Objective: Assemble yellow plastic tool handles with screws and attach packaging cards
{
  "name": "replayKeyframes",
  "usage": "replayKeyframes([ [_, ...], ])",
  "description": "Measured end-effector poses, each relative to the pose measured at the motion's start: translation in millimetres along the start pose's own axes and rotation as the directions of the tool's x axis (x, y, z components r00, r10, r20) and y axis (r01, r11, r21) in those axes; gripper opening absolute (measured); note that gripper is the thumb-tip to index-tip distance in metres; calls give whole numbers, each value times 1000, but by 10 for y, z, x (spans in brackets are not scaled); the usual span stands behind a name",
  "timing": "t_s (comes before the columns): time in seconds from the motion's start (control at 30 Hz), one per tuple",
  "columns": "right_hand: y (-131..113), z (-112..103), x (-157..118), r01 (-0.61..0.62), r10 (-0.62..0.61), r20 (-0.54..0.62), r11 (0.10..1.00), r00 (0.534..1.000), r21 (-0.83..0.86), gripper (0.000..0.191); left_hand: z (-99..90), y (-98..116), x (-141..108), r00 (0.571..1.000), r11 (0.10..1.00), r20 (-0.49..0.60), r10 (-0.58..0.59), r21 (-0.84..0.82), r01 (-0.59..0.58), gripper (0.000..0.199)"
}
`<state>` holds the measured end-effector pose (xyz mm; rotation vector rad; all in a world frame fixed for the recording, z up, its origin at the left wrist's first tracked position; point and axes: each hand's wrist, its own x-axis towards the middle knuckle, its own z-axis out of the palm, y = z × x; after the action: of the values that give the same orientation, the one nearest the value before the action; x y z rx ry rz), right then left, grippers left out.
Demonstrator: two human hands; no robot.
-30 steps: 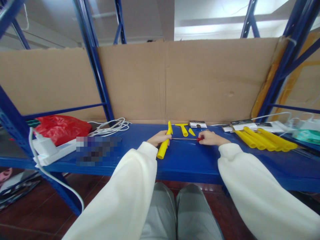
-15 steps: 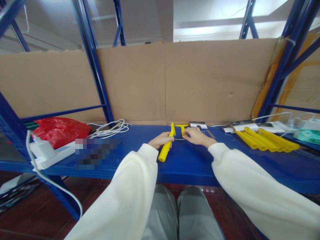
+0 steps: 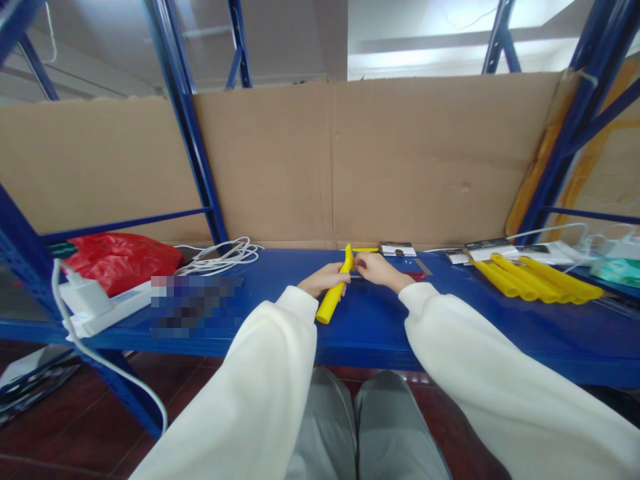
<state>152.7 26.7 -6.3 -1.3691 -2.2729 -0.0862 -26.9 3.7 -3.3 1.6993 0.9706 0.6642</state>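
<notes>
My left hand (image 3: 323,280) is wrapped round a yellow tool handle (image 3: 330,305), a thick tube with a bent, narrower upper end. The handle slants over the blue shelf, its thick end towards me. Close to its upper end, my right hand (image 3: 375,268) has its fingers drawn together. What they hold, if anything, is too small and hidden to make out. Behind the right hand lies a yellow bar-shaped piece (image 3: 367,250), partly covered. A slim red item (image 3: 415,276) and a thin grey strip (image 3: 423,267) lie just right of that hand.
A black-and-white card packet (image 3: 397,249) lies at the back of the blue shelf (image 3: 370,333). Several yellow tubes (image 3: 540,280) rest at right beside more packets. On the left are a red plastic bag (image 3: 125,260), a white power strip (image 3: 117,310) and coiled white cable (image 3: 225,259). Cardboard (image 3: 400,160) stands behind.
My right hand has moved left from the yellow piece at the back to the upper end of the handle, uncovering the red item. My left hand keeps its hold.
</notes>
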Motion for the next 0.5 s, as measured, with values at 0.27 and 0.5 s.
replayKeyframes([
  [0.27, 77, 62, 15, -22, 33, -53, 981, 998, 191, 12, 48, 65, -43, 999, 999, -37, -16, 38, 17, 20],
  [0.5, 98, 17, 1, 7, -1, -48, 993, 999, 122, 11, 99, 117, -94, 998, 999, -70, -5, 37, 8, 20],
])
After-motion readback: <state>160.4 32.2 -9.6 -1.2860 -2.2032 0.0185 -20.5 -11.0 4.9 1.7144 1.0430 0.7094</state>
